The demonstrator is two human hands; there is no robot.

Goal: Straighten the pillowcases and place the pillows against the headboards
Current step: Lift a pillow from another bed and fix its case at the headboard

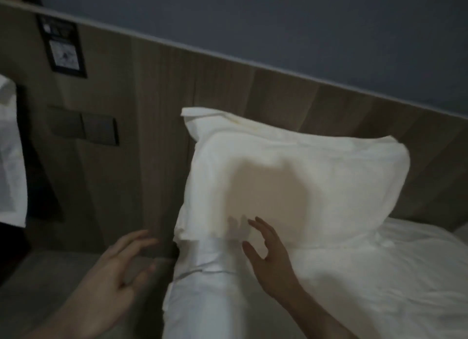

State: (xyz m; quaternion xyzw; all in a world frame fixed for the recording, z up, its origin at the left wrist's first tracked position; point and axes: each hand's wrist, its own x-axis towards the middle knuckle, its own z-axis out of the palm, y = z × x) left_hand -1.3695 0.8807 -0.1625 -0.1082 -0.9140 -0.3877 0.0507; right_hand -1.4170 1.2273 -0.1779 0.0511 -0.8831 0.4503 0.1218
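A white pillow (316,176) in a creased pillowcase leans upright against the wooden headboard (228,85) at the head of the bed (379,275). My right hand (268,255) hovers just below the pillow's lower edge, fingers spread and holding nothing. To the left of the mattress corner my left hand (114,275) hangs in the air, fingers relaxed and empty, over the ledge beside the bed. Neither hand touches the pillow. The room is dim and the picture is blurred.
The mattress corner, wrapped in white sheet (202,288), juts toward me between my hands. Dark wall switches (98,131) and a black framed notice (63,49) sit on the panel at left. More white fabric (10,161) shows at the left edge.
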